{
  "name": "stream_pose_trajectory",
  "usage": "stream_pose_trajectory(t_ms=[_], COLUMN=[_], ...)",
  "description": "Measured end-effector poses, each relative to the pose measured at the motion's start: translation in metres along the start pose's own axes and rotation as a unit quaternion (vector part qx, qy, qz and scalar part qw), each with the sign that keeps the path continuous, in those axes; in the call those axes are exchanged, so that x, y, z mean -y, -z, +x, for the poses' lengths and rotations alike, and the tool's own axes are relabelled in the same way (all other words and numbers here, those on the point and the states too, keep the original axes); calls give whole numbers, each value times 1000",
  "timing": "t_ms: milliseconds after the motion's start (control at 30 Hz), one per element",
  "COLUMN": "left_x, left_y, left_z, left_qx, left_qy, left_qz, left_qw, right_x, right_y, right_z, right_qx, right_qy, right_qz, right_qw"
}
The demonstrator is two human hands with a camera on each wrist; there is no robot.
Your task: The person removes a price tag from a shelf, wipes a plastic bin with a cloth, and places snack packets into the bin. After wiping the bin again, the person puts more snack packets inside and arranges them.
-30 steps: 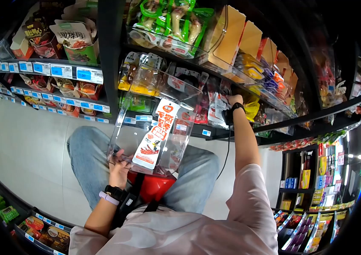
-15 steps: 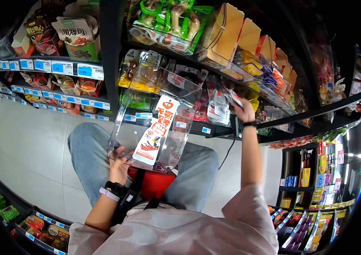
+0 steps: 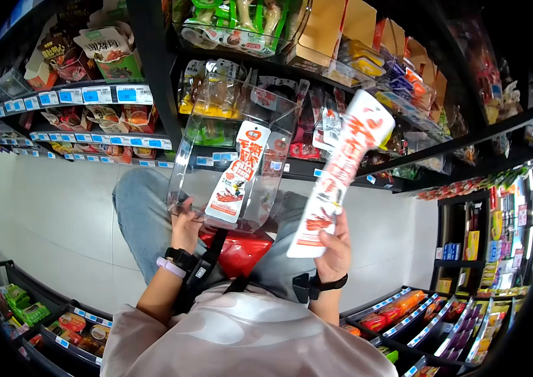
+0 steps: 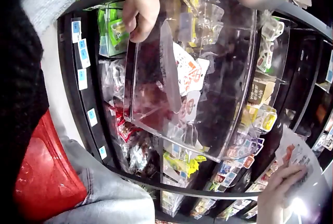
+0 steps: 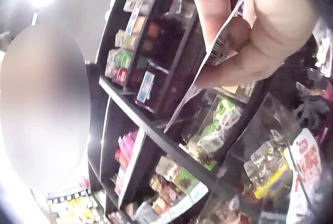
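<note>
My left hand (image 3: 185, 231) grips the near edge of a clear plastic bin (image 3: 182, 179), tilted over my lap. Inside the bin lies a white snack packet (image 3: 239, 176) with red lettering. Its fingers curl over the bin wall in the left wrist view. To the right of the bin, my right hand (image 3: 334, 251) pinches a second white snack packet (image 3: 335, 173) by its lower end, the long pouch standing up and leaning right. Seen edge-on in the right wrist view, this packet (image 5: 190, 86) runs between thumb and fingers.
Shelves ahead carry green-bagged snacks (image 3: 241, 25), open cardboard boxes (image 3: 317, 34) and hanging packets (image 3: 329, 122). A shelf with blue price tags (image 3: 97, 94) is at the left. Low bins (image 3: 398, 311) line the right rear. A red seat (image 3: 235, 251) shows between my knees.
My right hand has drawn back from the shelf toward my lap, bringing a white snack packet out with it. My left hand keeps its hold on the bin.
</note>
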State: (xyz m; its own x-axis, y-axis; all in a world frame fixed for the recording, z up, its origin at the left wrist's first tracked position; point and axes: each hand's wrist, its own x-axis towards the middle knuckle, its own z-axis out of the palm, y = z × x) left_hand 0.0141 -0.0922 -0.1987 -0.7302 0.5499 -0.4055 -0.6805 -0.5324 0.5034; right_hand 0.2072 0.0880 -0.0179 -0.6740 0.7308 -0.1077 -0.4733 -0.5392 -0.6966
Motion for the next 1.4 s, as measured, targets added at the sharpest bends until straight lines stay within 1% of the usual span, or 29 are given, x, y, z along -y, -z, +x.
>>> stream_pose_trajectory(t_ms=[100,133,200,233,333,367,433,500,567,633,700,733,767,800,833,867,900,933,967,1000,1033,1100,1133,1167,1233,1267,1300,1367,1400], left_x=[-2,-2,0,1,-2,-2,-4,0,2,-1,-2,-3,-4,-6,-6,-5,-5,-5,-5,-5,-5,-3,-4,-5,-5,-7,-8,-7,-7], left_y=[-4,-3,-1,-1,-5,-7,-5,6,5,4,-1,-3,-5,-8,-9,-8,-7,-7,-8,-8,-9,-3,-3,-3,-5,-7,-9,-6,-4], left_z=[-2,-3,-2,-2,-4,-5,-6,0,1,-1,-2,-4,-5,-7,-7,-7,-6,-5,-5,-5,-4,-2,-2,-2,-4,-7,-8,-6,-5], left_qx=[-9,-10,-13,-13,-1,-3,-8,-16,-15,-16,-14,-13,-14,-18,-22,-21,-8,7,9,0,-9,-9,-11,-11,-5,-4,-5,6,13], left_qy=[3,14,3,-5,-13,-15,-19,2,-4,-2,-5,-6,-4,4,12,15,10,4,7,1,-5,-2,0,1,8,12,9,6,3], left_qz=[1,1,0,-4,-9,-10,-8,9,0,12,12,10,9,13,17,18,18,17,19,22,26,36,43,43,36,36,30,14,10], left_qw=[1000,1000,1000,1000,1000,1000,1000,1000,1000,1000,1000,1000,1000,1000,1000,999,1000,1000,1000,1000,1000,999,999,999,999,999,1000,1000,1000], right_x=[-19,-32,-63,-74,-103,-110,-126,-145,-152,-150,-146,-143,-145,-149,-151,-153,-152,-149,-146,-147,-154,-168,-165,-165,-162,-160,-161,-160,-154], right_y=[-20,-28,-39,-41,-41,-41,-35,-24,-22,-22,-23,-29,-29,-30,-29,-28,-27,-30,-33,-38,-36,-27,-25,-25,-23,-21,-18,-19,-18], right_z=[7,9,14,19,40,44,54,64,71,68,60,55,51,48,46,46,49,55,60,61,58,52,52,52,50,49,48,43,39], right_qx=[22,20,21,12,-23,-21,-57,-65,-66,-61,-35,-29,-31,6,43,96,92,210,324,347,344,248,254,254,224,220,214,212,232], right_qy=[-57,-74,-96,-133,-195,-196,-222,-215,-213,-217,-226,-202,-203,-90,27,75,74,45,15,-31,-30,31,20,20,-2,6,4,49,48], right_qz=[-145,-138,-120,-95,-61,-58,-45,-40,-84,-89,-151,-176,-177,-355,-516,-606,-606,-645,-671,-668,-668,-820,-808,-808,-828,-823,-825,-796,-767], right_qw=[988,987,988,986,979,979,972,974,971,970,962,963,962,931,855,786,786,734,667,657,659,515,531,531,515,524,523,564,597])
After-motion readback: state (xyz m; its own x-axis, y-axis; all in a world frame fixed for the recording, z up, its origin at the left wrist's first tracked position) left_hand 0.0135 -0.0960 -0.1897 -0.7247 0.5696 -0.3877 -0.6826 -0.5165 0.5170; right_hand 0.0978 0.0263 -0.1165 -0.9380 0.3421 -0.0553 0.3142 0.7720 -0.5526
